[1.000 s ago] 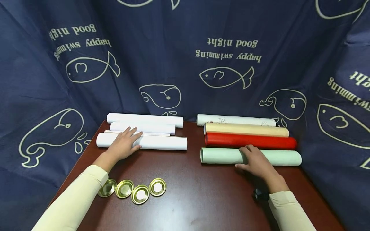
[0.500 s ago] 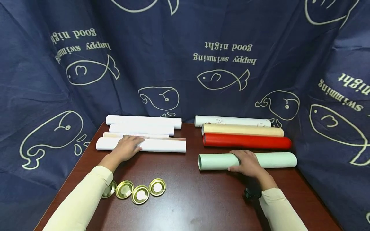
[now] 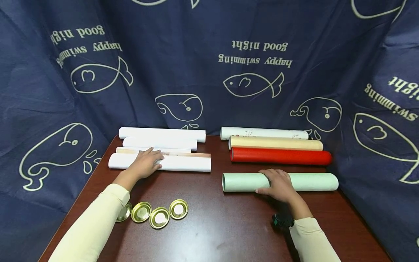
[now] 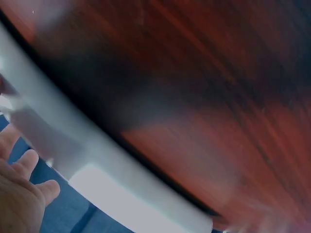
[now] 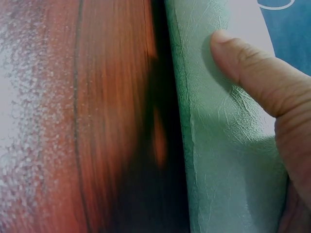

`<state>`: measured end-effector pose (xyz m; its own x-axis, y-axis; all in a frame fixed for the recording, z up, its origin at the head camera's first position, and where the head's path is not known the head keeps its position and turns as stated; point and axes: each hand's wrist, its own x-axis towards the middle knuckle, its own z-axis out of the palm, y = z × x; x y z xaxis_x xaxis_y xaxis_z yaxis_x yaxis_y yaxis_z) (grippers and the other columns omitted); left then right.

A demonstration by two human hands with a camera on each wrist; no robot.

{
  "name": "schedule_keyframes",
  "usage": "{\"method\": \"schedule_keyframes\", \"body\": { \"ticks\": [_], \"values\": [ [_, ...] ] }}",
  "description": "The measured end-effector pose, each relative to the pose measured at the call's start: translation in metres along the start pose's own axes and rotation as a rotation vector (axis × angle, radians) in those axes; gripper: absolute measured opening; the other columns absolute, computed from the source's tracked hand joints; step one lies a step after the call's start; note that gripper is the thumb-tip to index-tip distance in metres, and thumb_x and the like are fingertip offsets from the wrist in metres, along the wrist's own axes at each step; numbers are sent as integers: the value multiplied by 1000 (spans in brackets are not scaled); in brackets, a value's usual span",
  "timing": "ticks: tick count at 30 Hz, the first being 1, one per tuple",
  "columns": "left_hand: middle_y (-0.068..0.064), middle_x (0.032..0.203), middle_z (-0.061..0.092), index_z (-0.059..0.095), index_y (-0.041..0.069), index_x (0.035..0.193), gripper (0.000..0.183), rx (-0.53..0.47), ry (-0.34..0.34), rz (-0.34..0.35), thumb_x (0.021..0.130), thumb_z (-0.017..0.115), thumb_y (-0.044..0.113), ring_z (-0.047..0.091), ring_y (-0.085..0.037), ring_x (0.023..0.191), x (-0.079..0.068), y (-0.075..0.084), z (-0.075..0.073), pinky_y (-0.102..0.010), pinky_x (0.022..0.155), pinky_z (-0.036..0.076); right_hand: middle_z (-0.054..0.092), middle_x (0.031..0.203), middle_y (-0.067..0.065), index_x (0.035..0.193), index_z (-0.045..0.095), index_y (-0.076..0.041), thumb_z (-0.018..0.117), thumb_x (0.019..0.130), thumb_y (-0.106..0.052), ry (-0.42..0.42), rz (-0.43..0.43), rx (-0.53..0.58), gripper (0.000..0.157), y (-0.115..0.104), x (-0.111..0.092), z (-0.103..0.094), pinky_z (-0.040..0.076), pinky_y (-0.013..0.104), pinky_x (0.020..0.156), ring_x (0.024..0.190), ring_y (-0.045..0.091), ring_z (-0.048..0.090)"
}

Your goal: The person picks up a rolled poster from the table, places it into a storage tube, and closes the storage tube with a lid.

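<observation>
A pale green textured paper roll (image 3: 311, 181) lies across the right half of the table. My right hand (image 3: 279, 185) holds it near the middle, thumb on the near side and fingers curved over the top. In the right wrist view the thumb (image 5: 248, 68) lies on its surface; the other fingers are mostly hidden behind the roll. On the left, my left hand (image 3: 145, 163) rests over the nearest white paper roll (image 3: 186, 163), its fingers loosely spread. In the left wrist view those fingers (image 4: 26, 162) show beyond the roll's far side.
Behind the left hand lie more white rolls (image 3: 163, 134) and a thin tan-edged one. Red (image 3: 281, 155), cream (image 3: 278, 143) and patterned white (image 3: 262, 133) rolls lie behind the green one. Several gold lids (image 3: 141, 212) sit near the left forearm. A blue curtain (image 3: 209, 62) surrounds the table.
My right hand has drawn the green roll toward me, opening a gap before the red one. The front white roll has shifted slightly nearer, showing more of the tan edge behind it.
</observation>
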<state>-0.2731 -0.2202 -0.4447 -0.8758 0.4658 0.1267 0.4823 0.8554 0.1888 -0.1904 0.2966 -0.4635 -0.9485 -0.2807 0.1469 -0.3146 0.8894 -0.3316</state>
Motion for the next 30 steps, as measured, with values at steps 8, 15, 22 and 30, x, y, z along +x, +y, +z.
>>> {"method": "schedule_keyframes", "body": {
  "ticks": [8, 15, 22, 30],
  "values": [
    [-16, 118, 60, 59, 4, 130, 47, -87, 84, 68, 88, 77, 15, 58, -40, 111, -1, -2, -1, -63, 96, 40, 59, 131, 18, 135, 58, -6, 84, 74, -45, 7, -3, -15, 77, 3, 3, -4, 23, 65, 101, 121, 44, 45],
    [-13, 109, 55, 60, 3, 134, 53, -113, 66, 63, 86, 78, 14, 54, -33, 97, -4, -2, 4, -52, 86, 44, 60, 130, 17, 135, 58, -5, 84, 75, -46, 6, 1, -4, 78, 1, 0, -1, 22, 65, 101, 120, 44, 46],
    [-21, 123, 58, 63, 2, 125, 43, -148, 64, 78, 86, 77, 11, 55, -40, 115, -7, -4, 5, -60, 99, 38, 59, 132, 17, 138, 56, -6, 81, 77, -51, -10, -24, -80, 80, -2, 1, -2, 25, 65, 102, 121, 44, 47],
    [-18, 116, 67, 63, 1, 117, 36, -140, 140, 204, 85, 78, 9, 61, -38, 112, -12, 2, -3, -59, 96, 41, 62, 119, 16, 138, 55, -9, 88, 68, -47, -81, -180, -177, 86, -1, 3, -6, 35, 65, 99, 112, 39, 57]
  ]
}}
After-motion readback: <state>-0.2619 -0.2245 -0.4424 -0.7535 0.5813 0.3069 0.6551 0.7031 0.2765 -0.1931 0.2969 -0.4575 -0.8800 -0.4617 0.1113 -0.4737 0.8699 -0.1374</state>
